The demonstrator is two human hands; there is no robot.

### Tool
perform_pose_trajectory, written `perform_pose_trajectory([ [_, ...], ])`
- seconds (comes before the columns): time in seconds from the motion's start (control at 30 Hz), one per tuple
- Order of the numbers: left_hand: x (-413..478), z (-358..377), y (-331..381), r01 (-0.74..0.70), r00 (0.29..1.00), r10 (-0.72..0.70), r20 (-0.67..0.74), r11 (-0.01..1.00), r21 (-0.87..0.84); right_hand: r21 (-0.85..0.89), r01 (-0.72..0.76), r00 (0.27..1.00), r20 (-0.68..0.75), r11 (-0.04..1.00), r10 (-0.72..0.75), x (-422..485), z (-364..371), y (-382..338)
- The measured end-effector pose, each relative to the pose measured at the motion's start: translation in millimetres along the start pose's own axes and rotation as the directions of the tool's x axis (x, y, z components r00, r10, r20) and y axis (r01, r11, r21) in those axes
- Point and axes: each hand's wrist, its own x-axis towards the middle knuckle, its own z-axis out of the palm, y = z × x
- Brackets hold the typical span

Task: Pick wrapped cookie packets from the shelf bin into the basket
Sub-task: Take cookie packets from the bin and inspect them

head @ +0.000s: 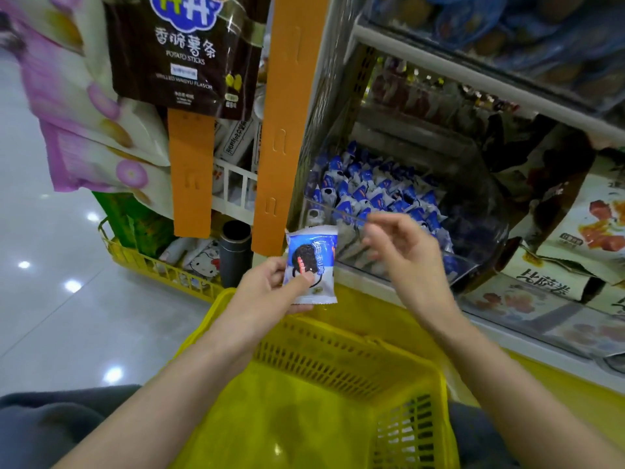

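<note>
Yellow plastic basket [338,353] low in front, left hand [270,287] pinching one blue-and-white cookie packet [313,258] upright above its far rim, right hand [406,258] empty with fingers loosely spread, just before the clear shelf bin [487,225], similar packets [365,194] heaped inside it, snack bags [595,218] at far right.

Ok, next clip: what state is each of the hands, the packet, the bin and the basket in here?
left hand, pinches one cookie packet.
cookie packet, sealed, held upright, not yet in the basket.
right hand, holds nothing, fingers loosely bent by the bin's front edge.
shelf bin, well stocked with packets.
basket, no packets visible inside.
</note>
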Motion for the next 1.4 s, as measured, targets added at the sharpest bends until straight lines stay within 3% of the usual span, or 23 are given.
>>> perform_pose_trajectory([
  [0.1, 1, -5, 6, -0.029, 0.999, 0.028, -0.026, 0.999, -0.034, -0.305, 0.093, 0.993, -0.039, 0.948, -0.110, 56, -3, -9],
  [0.23, 3, -10, 11, -0.047, 0.998, 0.043, -0.045, 0.995, -0.085, -0.631, -0.070, 0.966, 0.149, 0.773, 0.210, 102, 4, 1],
  [0.53, 3, -15, 18, -0.091, 0.995, 0.086, -0.052, 0.990, -0.110, -0.715, -0.097, 0.927, 0.189, 0.692, 0.325, 112, 24, 5],
  [0.7, 3, -16, 19, -0.064, 0.995, 0.055, -0.084, 0.992, -0.107, -0.543, -0.198, 0.974, -0.016, 0.816, 0.225, 105, 12, -11],
  [0.8, 1, -16, 19, -0.045, 0.995, 0.037, -0.091, 0.995, -0.090, -0.413, -0.124, 0.987, -0.144, 0.902, 0.070, 93, -5, -26],
  [0.87, -1, -15, 18, -0.022, 0.996, 0.016, -0.086, 0.997, -0.071, -0.296, -0.060, 0.988, -0.156, 0.953, 0.014, 80, -13, -36],
  [1.0, -3, -11, 19, 0.063, 0.996, -0.069, -0.047, 0.990, -0.129, 0.038, -0.179, 0.980, 0.094, 0.983, 0.175, 46, -12, -54],
  [1.1, -6, -9, 21, 0.104, 0.994, -0.087, 0.068, 0.950, -0.293, 0.033, -0.250, 0.928, 0.293, 0.968, 0.230, 18, -3, -54],
  [1.2, -14, -8, 24, 0.102, 0.974, -0.039, 0.224, 0.956, -0.275, 0.066, -0.337, 0.866, 0.412, 0.939, 0.282, -4, 11, -52],
  [1.3, -16, -8, 21, 0.043, 0.973, 0.006, 0.233, 0.978, -0.202, 0.091, -0.328, 0.871, 0.414, 0.940, 0.264, -13, 18, -51],
  [1.4, -17, -9, 21, 0.014, 0.974, 0.025, 0.226, 0.986, -0.167, 0.016, -0.244, 0.931, 0.285, 0.970, 0.229, -11, 19, -50],
])
